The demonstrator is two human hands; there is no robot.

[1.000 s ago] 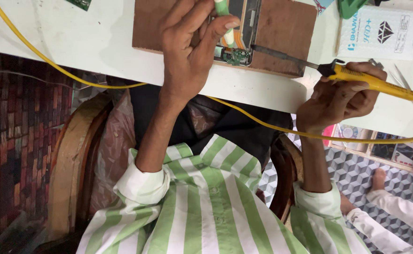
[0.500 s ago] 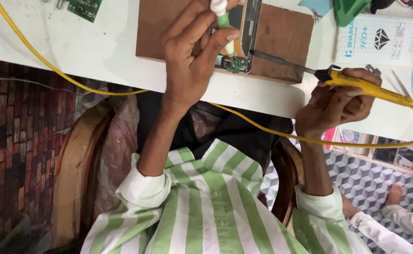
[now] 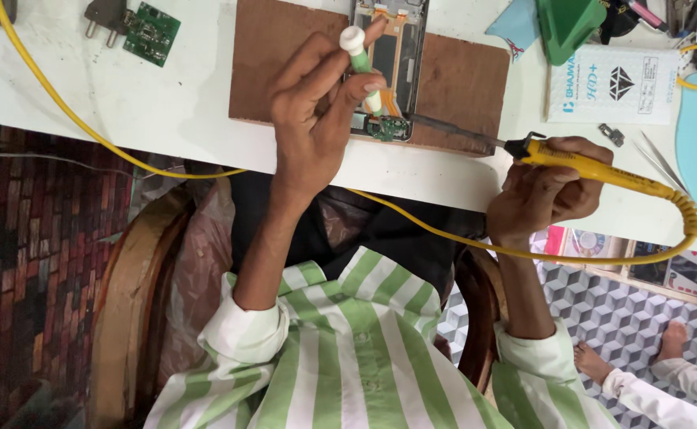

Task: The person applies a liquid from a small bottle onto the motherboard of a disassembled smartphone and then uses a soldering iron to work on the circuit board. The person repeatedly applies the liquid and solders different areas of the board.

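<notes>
My left hand is shut on a green-and-white pen-like tube, with the tube's lower end over the bottom of an opened phone. The phone lies on a brown board on the white table. A small green circuit piece sits at the phone's near end. My right hand grips a yellow soldering iron. Its dark metal tip reaches left to just beside that circuit piece.
A green circuit board with a plug lies at the table's far left. The iron's yellow cable crosses the table and my lap. A white packet, a green plastic piece and tweezers lie to the right. Another person's foot is on the floor.
The view has tilted, so more of the table shows. Both hands keep their grips, and the tube and the iron's tip stay at the phone's near end.
</notes>
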